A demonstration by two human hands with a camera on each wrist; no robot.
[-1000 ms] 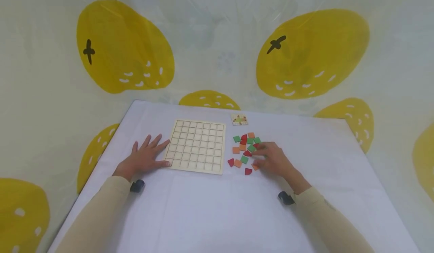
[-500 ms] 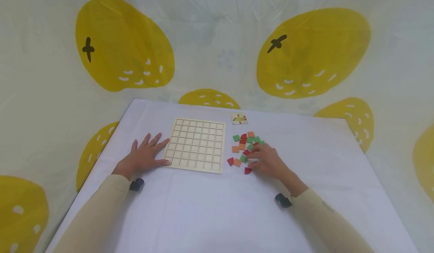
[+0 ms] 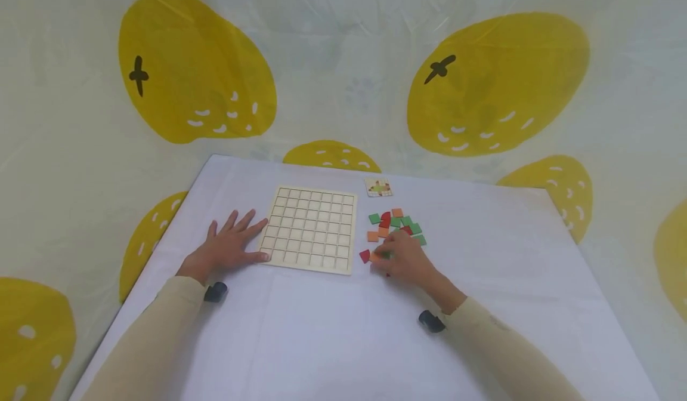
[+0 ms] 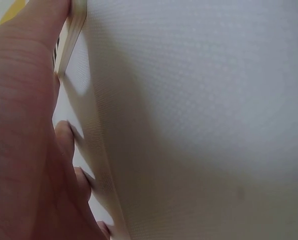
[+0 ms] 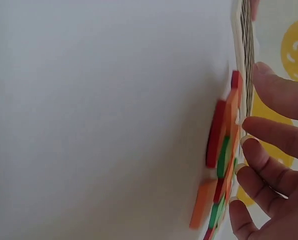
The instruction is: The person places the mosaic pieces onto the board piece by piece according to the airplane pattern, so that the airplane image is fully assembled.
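Note:
My left hand (image 3: 222, 250) lies spread at the left side of a pale wooden grid board (image 3: 311, 229), its thumb on the near left corner. The left wrist view shows the thumb against the board's edge (image 4: 75, 35). My right hand (image 3: 405, 261) hovers low over a cluster of thin tiles, its fingertips near an orange square tile (image 3: 374, 258). In the right wrist view its fingers are apart, with nothing between them. A red quarter-round tile (image 3: 364, 256) lies just left of those fingertips. The hand covers some of the nearer tiles.
Several green, orange and red tiles, such as a green square (image 3: 374, 218), lie right of the board. A small pattern card (image 3: 378, 187) lies behind them. The white-covered table (image 3: 322, 335) ends at a fruit-print cloth (image 3: 343, 91) hanging behind it.
My right hand has moved left and slightly toward me over the tiles, uncovering green and red tiles on the right side. The left hand has stayed at the board.

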